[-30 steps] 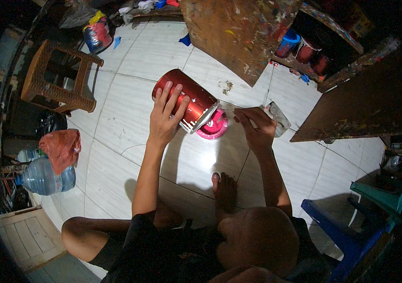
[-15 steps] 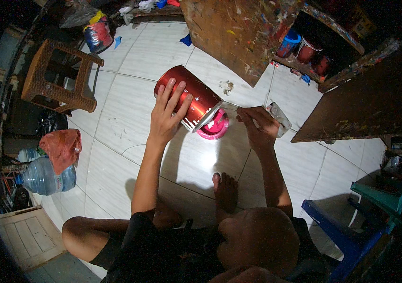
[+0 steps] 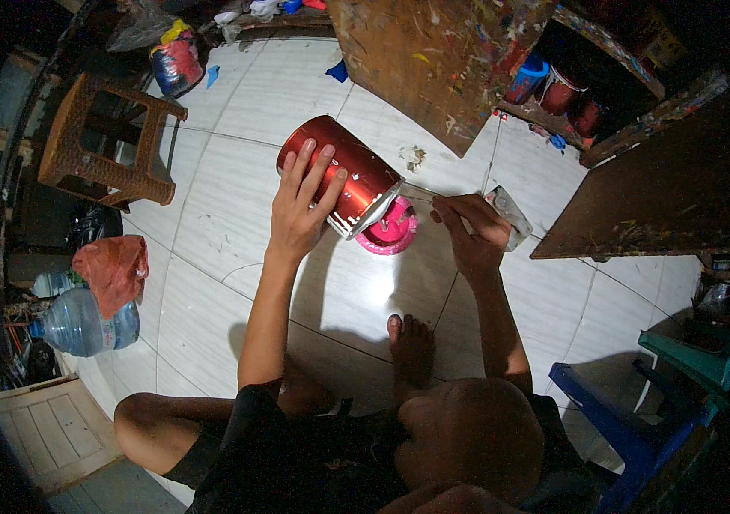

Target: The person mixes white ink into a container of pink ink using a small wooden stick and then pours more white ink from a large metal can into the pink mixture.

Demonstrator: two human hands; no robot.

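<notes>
A red metal can [image 3: 349, 163] with white paint on its rim is tipped on its side, its mouth over a pink container [image 3: 393, 231] on the floor, which has some white in it. My left hand [image 3: 307, 199] grips the can from the left. My right hand [image 3: 473, 230] is closed on a thin stirrer [image 3: 420, 190] that reaches to the can's mouth. A grey flat item [image 3: 515, 218] lies on the floor just right of this hand, partly hidden. My bare foot [image 3: 409, 347] is below the pink container.
A brown stool [image 3: 104, 167] and a water jug [image 3: 91, 321] are at the left. Paint-stained boards [image 3: 433, 60] stand at the top and right [image 3: 630, 188], beside a shelf of tubs [image 3: 557, 94]. Blue [image 3: 617, 428] and green [image 3: 690, 351] stools are at the lower right. Tiled floor [image 3: 193, 291] surrounds my hands.
The can and my left hand have shifted very slightly. My right hand has edged a little right, and the thin stirrer shows more at the can's mouth.
</notes>
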